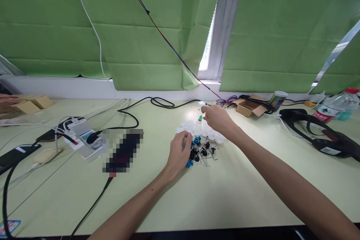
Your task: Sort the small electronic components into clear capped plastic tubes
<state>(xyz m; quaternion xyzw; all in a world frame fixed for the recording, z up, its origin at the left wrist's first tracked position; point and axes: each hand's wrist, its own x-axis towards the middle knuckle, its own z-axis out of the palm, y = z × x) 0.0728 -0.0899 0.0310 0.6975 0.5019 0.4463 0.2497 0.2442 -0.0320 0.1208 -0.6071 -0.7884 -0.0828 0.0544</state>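
My right hand (215,118) reaches over the far side of a heap of small parts, thumb and fingers pinched together. At its fingertips shows a small green piece (200,118), too small to name more exactly. My left hand (179,149) rests at the near left of the heap with its fingers curled down; whatever they hold is hidden. Beside those fingers lie blue metallic pieces (197,140) and black-headed pieces with thin metal pins (204,153). White translucent round caps (209,133) are spread behind them. A separate white round piece (201,103) stands farther back.
To the left are a pixelated dark device (125,152), a white power strip (84,138) and cables. Another person's hand (7,103) is by cardboard boxes (30,105). Rightward are an open carton (249,107), a can (278,100), a black headset-like frame (323,142) and a bottle (333,107).
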